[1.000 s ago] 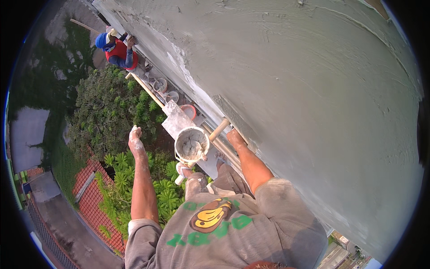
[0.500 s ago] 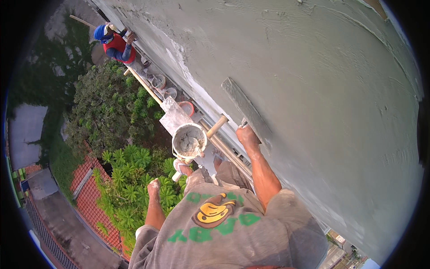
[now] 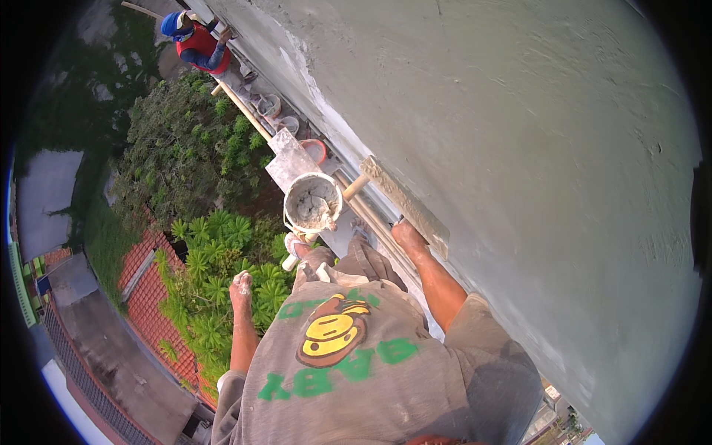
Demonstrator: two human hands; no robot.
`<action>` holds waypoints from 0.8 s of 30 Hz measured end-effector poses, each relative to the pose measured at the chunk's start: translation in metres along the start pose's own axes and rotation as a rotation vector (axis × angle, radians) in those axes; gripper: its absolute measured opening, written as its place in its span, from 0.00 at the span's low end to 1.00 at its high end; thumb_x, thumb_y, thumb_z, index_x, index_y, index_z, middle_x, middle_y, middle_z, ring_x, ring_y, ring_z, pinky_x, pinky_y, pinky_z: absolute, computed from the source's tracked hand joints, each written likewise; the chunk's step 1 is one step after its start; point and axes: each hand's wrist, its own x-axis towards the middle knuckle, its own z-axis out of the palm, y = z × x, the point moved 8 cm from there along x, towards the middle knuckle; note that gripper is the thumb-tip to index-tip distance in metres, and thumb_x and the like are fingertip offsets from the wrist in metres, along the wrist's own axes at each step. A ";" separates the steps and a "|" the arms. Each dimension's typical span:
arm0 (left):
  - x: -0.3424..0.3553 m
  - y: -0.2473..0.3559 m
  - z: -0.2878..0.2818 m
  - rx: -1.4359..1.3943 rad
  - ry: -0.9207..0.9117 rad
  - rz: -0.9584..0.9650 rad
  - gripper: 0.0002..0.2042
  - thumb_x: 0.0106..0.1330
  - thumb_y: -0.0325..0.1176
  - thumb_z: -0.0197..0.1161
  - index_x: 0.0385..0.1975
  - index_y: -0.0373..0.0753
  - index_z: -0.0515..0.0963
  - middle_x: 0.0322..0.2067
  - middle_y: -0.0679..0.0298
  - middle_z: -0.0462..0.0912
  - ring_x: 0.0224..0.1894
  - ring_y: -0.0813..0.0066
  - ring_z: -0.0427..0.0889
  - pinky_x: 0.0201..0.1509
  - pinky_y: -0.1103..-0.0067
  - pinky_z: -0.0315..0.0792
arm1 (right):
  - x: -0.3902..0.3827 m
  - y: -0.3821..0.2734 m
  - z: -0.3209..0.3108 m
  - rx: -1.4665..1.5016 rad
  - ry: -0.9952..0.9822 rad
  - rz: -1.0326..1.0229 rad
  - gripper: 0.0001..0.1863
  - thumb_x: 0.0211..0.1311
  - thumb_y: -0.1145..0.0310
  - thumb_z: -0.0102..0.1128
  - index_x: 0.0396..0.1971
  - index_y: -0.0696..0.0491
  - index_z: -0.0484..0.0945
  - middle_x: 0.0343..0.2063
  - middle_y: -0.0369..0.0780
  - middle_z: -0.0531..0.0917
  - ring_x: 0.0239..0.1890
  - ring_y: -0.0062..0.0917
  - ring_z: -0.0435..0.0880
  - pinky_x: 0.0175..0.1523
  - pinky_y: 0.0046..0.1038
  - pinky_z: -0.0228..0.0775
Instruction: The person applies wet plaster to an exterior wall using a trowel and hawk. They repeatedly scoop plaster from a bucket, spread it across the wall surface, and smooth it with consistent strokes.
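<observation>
My right hand [image 3: 410,236] is wrapped round the handle of a long rectangular plastering trowel [image 3: 409,206]. Grey mortar coats the trowel's blade, which slants beside the wet plastered wall [image 3: 549,148]; whether its edge touches the wall I cannot tell. Out to the left, above the foliage, my left hand [image 3: 241,285] has its fingers curled in, smeared with plaster, and nothing shows in it. A white bucket [image 3: 289,215] of grey mortar stands ahead of my body, and a mortar-covered tool leans inside it.
I am on a narrow scaffold high along the wall, with bamboo poles [image 3: 382,248] beside me. A mortar-stained board [image 3: 291,162], an orange-rimmed tub [image 3: 315,152] and more buckets lie ahead. A co-worker in a red vest [image 3: 202,50] works farther along. Trees [image 3: 215,252] and a tiled roof [image 3: 152,278] are below.
The trowel has come down and back toward me, turning from against the wall so that its mortar-coated face shows. My left hand has dropped slightly lower and left. The view has shifted a little.
</observation>
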 end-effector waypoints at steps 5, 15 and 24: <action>-0.061 -0.124 -0.071 -0.116 -0.149 -0.277 0.13 0.66 0.31 0.58 0.46 0.30 0.77 0.31 0.61 0.81 0.33 0.72 0.80 0.38 0.77 0.76 | 0.078 0.024 0.128 0.244 0.056 0.165 0.19 0.56 0.70 0.52 0.45 0.63 0.79 0.45 0.53 0.82 0.44 0.48 0.83 0.50 0.45 0.74; -0.042 -0.002 -0.011 0.016 -0.080 0.016 0.16 0.69 0.34 0.54 0.48 0.29 0.77 0.37 0.55 0.84 0.39 0.67 0.83 0.45 0.76 0.76 | 0.016 0.072 -0.029 0.882 0.284 0.565 0.26 0.48 0.69 0.53 0.51 0.60 0.75 0.49 0.58 0.78 0.55 0.54 0.74 0.60 0.45 0.63; -0.010 0.085 0.038 0.032 -0.145 0.140 0.16 0.69 0.34 0.53 0.50 0.32 0.77 0.42 0.54 0.84 0.44 0.66 0.83 0.52 0.74 0.74 | -0.060 0.025 -0.157 -0.497 0.656 0.254 0.11 0.53 0.70 0.57 0.36 0.56 0.82 0.29 0.43 0.83 0.35 0.32 0.85 0.41 0.37 0.77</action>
